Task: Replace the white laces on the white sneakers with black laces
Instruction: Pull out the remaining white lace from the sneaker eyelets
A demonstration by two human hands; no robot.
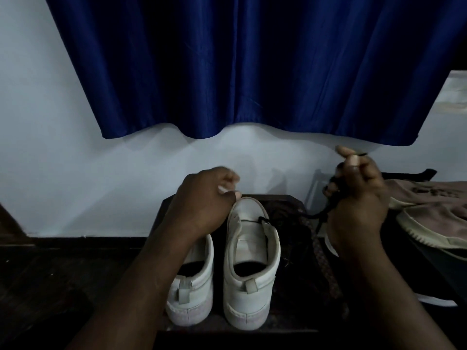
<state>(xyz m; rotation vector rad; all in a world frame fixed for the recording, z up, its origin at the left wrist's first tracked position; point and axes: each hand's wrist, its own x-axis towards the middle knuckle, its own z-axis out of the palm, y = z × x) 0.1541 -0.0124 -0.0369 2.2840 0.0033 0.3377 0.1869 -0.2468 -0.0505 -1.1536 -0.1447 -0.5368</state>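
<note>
- Two white sneakers stand heels toward the near edge of the dark stand, side by side at its middle: left sneaker, right sneaker.
- Right sneaker: no white lace visible. The black lace is caught at one eyelet area on its right flap near the toe and runs off right to the hand. Judgement: lacing has only just started here.
- Left sneaker: the forearm covers the front, so I can't tell its lace status.
- Left hand: over the left sneaker's toe, fingers curled. There's a blurred white bit at the fingertips; can't tell if it's gripping anything.
- Right hand: raised at the stand's right side, clenched round the bunched black lace, with the tip pinched up top.
- Patterned strap lies right of the sneakers, and a beige shoe further right.
- Behind: pale wall, blue curtain.
- Left to do: thread most of the right sneaker, likely all of the left.
</note>
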